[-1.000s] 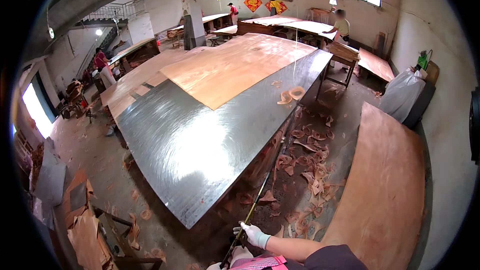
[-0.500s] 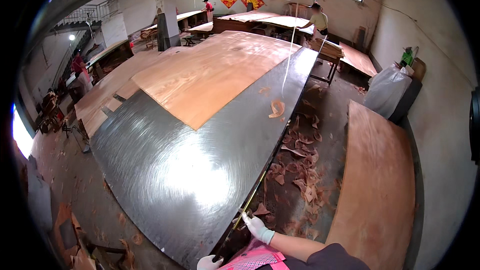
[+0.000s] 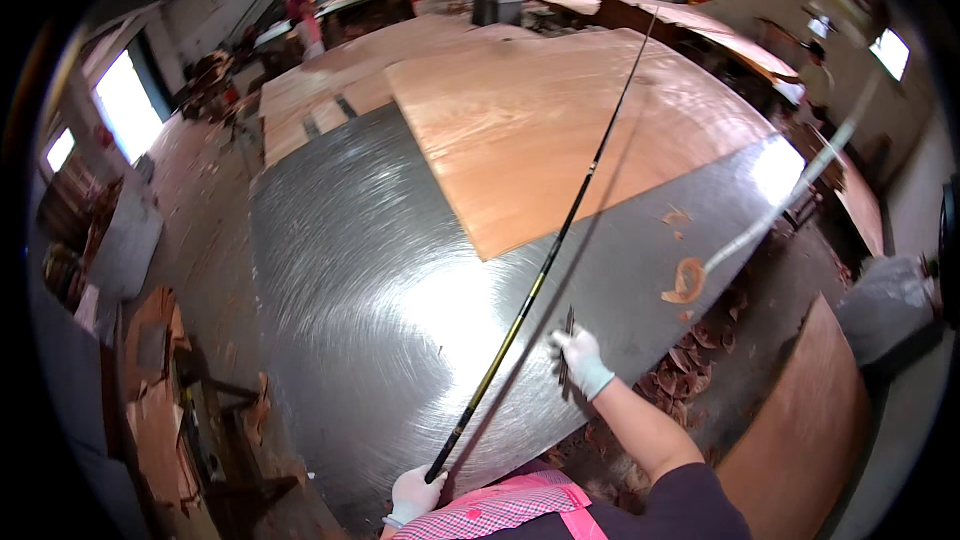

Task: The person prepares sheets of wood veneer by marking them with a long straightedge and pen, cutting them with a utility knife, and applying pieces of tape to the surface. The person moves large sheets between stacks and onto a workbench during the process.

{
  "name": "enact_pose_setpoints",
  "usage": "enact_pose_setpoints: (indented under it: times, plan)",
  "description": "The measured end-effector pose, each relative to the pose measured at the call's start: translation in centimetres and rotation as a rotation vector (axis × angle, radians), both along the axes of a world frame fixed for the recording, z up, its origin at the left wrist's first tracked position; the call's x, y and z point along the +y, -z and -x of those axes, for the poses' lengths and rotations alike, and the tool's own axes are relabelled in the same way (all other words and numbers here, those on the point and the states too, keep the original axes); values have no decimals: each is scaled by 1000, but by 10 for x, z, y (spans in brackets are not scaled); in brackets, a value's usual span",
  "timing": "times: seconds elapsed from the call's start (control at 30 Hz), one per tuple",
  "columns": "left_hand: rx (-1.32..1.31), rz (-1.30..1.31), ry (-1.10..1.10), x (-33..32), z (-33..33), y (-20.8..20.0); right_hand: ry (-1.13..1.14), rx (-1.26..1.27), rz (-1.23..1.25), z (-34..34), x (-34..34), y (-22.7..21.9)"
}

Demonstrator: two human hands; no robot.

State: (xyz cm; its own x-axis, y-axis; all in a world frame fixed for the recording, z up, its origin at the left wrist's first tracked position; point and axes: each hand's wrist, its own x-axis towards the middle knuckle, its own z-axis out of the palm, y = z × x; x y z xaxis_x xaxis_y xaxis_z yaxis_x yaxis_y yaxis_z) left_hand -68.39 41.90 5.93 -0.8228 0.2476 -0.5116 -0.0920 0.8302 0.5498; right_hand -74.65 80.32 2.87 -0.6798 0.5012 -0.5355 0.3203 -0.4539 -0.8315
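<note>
My left hand [image 3: 415,496], in a white glove, is closed round the butt of a long thin pole [image 3: 527,305], black with a gold-coloured section. The pole slants up and away over the shiny metal tabletop [image 3: 340,230] and across a large sheet of wood veneer [image 3: 540,130]. In my gloved right hand [image 3: 582,358] is a slim, dark, pointed tool [image 3: 568,325]; its exact kind is unclear. That hand is over the right part of the tabletop, with its fingers closed round the tool. A curled veneer scrap [image 3: 686,281] lies farther right.
Veneer offcuts [image 3: 680,375] litter the floor along the table's right side. A wood sheet [image 3: 800,430] leans at the right, and a wooden frame with scraps [image 3: 165,390] stands at the left. A blurred pale cord [image 3: 770,215] hangs at the right. People work at far tables.
The pole has swung from the table's right edge to above the tabletop. My right hand has left the pole's side and moved over the metal with the tool. The view has turned left.
</note>
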Motion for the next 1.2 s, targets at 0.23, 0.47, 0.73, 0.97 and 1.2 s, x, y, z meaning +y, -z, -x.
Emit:
enact_pose_setpoints:
  times: [0.23,0.47,0.73,0.97,1.2]
  plan:
    - [148,19,-317,-6,-17,18,-408,-97,-173,153,52,-2]
    - [5,-110,-677,8,-16,10,-693,-13,-1140,225,57,2]
    - [-58,-96,-801,11,-28,19,-866,-215,-1115,258,63,-6]
    - [84,-80,-650,10,-35,13,-278,-9,-406,274,54,26]
    - [100,-93,-603,9,-30,3,38,81,-151,285,18,-3]
